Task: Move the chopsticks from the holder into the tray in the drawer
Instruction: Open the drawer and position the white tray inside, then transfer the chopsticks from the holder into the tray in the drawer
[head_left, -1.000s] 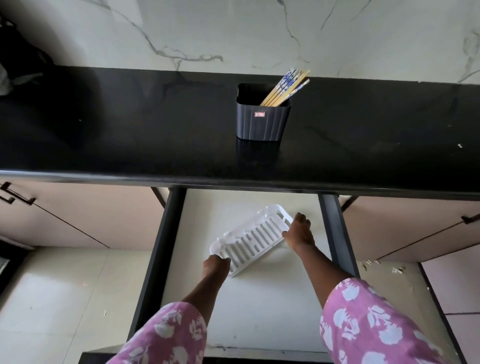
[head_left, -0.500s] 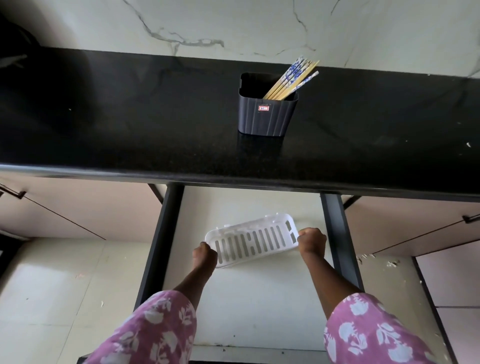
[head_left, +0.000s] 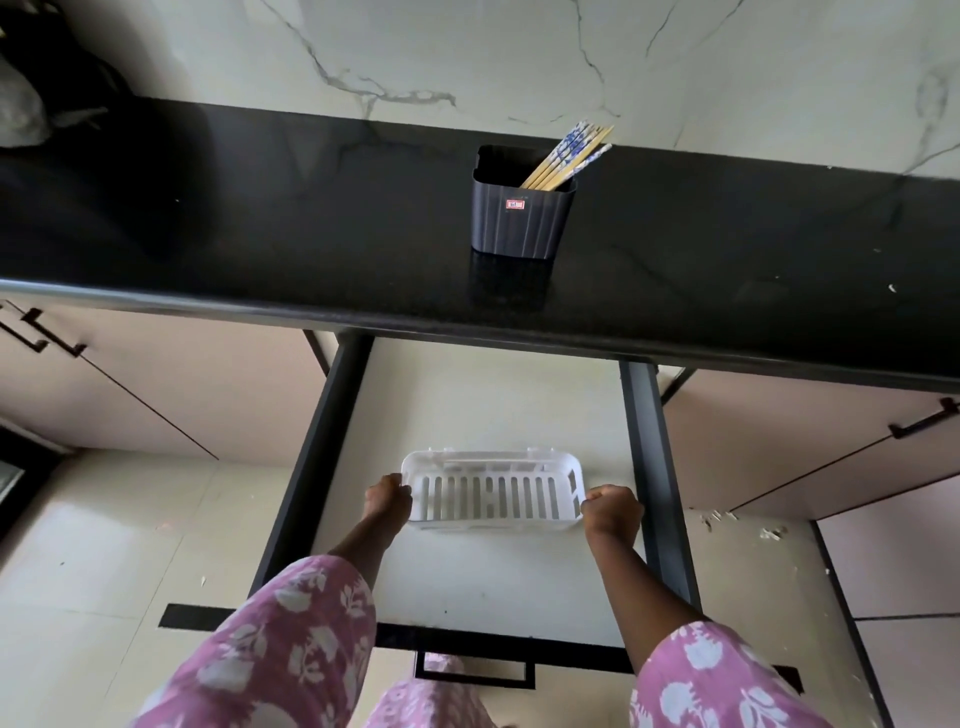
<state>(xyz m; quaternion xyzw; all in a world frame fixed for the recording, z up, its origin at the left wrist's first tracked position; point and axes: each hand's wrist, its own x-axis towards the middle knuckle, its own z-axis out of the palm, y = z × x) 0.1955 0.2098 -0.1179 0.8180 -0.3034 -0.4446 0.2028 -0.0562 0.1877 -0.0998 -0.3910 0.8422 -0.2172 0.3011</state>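
Chopsticks (head_left: 569, 156): a bundle with blue-and-white patterned tops, standing in the holder (head_left: 522, 218) and leaning to its right rear corner – none in the tray.
Holder: dark ribbed plastic tub with a small red label, upright on the black tabletop (head_left: 260, 218), near the marble-veined wall (head_left: 467, 52).
Drawer (head_left: 493, 405): pulled out below the tabletop edge, pale floor and dark side rails; a black bar handle (head_left: 475, 673) on its front.
Tray (head_left: 493, 470): white plastic with a slotted bottom, lying crosswise in the drawer, square to the drawer front, well below the holder.
Left hand (head_left: 388, 500): fingers curled round the tray's left end – gripping it.
Right hand (head_left: 613, 512): closed as a fist on the tray's right end, gripping the rim.
Sleeves (head_left: 291, 639): pink with a white floral print, on both forearms.
Surroundings: beige cabinet doors (head_left: 171, 384) with dark handles either side of the drawer; pale tiled floor (head_left: 130, 530) with scattered specks.
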